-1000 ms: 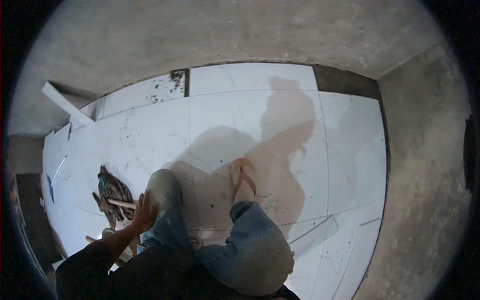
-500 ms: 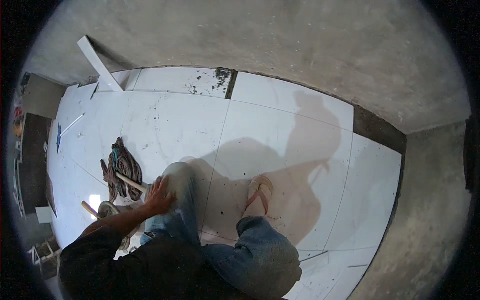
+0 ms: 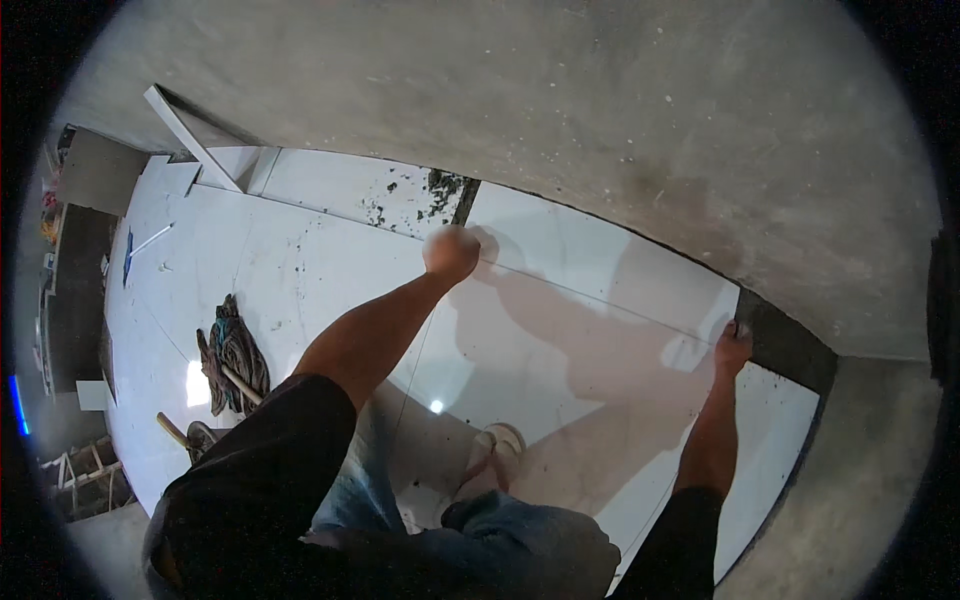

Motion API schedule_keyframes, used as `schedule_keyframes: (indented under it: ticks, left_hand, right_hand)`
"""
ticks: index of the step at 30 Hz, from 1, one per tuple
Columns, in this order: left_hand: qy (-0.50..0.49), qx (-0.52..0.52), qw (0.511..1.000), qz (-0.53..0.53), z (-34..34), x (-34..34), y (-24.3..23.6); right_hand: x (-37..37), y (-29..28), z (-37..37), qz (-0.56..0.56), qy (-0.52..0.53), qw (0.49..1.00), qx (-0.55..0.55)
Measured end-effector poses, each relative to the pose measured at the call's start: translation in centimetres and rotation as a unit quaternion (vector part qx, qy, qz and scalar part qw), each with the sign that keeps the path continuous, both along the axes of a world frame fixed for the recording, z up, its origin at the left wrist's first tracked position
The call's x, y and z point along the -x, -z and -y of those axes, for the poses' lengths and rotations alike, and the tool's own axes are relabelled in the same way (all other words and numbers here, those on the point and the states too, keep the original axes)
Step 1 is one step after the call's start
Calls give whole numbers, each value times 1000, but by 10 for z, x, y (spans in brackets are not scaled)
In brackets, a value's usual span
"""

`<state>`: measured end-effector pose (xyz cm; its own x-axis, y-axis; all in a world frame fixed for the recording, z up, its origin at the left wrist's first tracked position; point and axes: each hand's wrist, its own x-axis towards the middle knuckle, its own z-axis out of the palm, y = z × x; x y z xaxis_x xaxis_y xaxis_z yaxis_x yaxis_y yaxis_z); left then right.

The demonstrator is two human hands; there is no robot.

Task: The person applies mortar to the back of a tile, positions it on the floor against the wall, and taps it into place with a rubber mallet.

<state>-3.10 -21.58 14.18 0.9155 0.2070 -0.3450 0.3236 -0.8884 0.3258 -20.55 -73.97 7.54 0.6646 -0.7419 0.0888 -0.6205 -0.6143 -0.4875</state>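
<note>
I reach both arms toward the white tile strip [image 3: 590,235] along the wall's foot. My left hand [image 3: 452,250], smeared by motion, is at its left end, beside a dark gap and mortar crumbs; whether it is open or closed I cannot tell. My right hand [image 3: 733,343] is at the strip's right end, fingers curled on its edge, next to a bare grey patch [image 3: 785,335]. My foot [image 3: 495,455] in a sandal rests on the tiled floor below.
A dark bundled cloth [image 3: 235,350] with a wooden handle lies at the left, near another wooden-handled tool [image 3: 175,432]. A blue tool [image 3: 128,255] and white rod lie farther left. A narrow white piece [image 3: 190,135] leans on the concrete wall [image 3: 560,90].
My left hand has left my knee and reached forward to the tile strip. My right arm has come into view at the strip's right end. The view has shifted.
</note>
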Motion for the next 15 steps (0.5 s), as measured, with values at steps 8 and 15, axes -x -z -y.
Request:
schedule_keyframes:
  ticks: [8, 15]
  left_hand:
    - [20, -41, 999, -8, -15, -31, 46]
    - [-54, -7, 998, -26, -21, -52, 69]
  right_hand:
    - [-60, -19, -20, -289, 127, 949, -17]
    - [-56, -2, -26, -236, 173, 956, 26]
